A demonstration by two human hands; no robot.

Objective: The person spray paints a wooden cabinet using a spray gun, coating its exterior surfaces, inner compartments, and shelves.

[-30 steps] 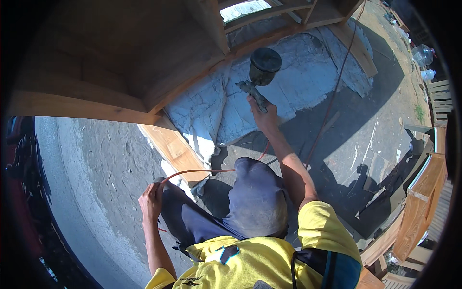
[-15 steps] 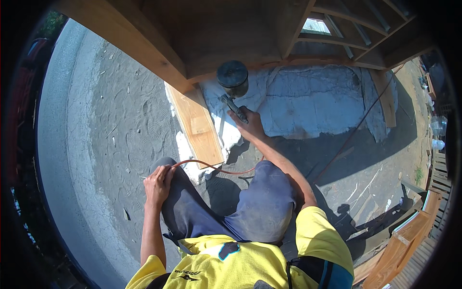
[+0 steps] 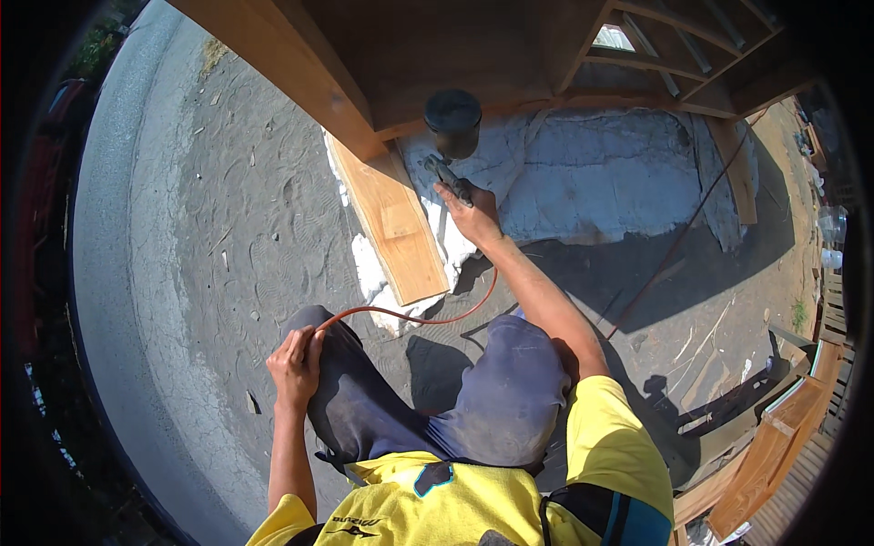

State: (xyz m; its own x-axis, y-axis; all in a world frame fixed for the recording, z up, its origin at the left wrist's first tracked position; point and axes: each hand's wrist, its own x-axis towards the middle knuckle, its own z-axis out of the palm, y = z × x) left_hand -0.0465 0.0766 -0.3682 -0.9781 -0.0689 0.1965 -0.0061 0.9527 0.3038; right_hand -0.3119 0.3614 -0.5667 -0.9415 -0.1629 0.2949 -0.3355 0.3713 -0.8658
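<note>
My right hand (image 3: 475, 215) is wrapped round the handle of a spray gun (image 3: 446, 175), held out in front of me. On top of the gun sits a dark round cup (image 3: 454, 123), close to the lower edge of a brown wooden cabinet (image 3: 437, 55). A thin orange-red air hose (image 3: 414, 318) curves from below the gun to my left hand (image 3: 295, 364). The fingers of that hand are closed on the hose beside my left knee. Which part of the gun faces the wood is hard to make out.
Under the cabinet lies a pale, crumpled sheet (image 3: 601, 173). A light wooden board (image 3: 398, 227) juts toward me at its left end. More hose (image 3: 651, 278) trails over the ground at right. Wooden frames (image 3: 774, 455) stand at lower right, and a concrete strip (image 3: 123, 273) runs along the left.
The cabinet, board and sheet have shifted slightly right and up in the picture. My right hand and the spray gun moved a little right within it. Both grips stay the same.
</note>
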